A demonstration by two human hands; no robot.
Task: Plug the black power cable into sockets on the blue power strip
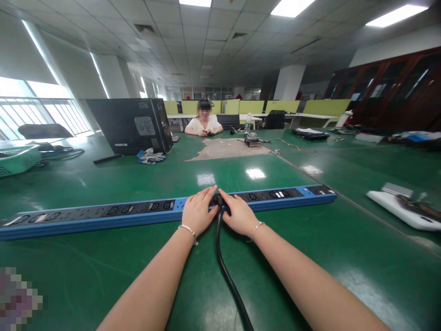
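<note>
Where a black cable (223, 264) meets a blue power strip (138, 216), we list two hands: left hand (199, 212) and right hand (240, 215), both partly open, thumbs parted from straightened fingers, either side of a black plug (219, 201). Whether they grip it or only rest against it, we cannot tell; fingers cover much of it, and how deep it sits we cannot see. Power strip: long, black-faced, many-socketed, lying across the green tabletop (103, 262), left end at the view's edge; cable cut off below.
</note>
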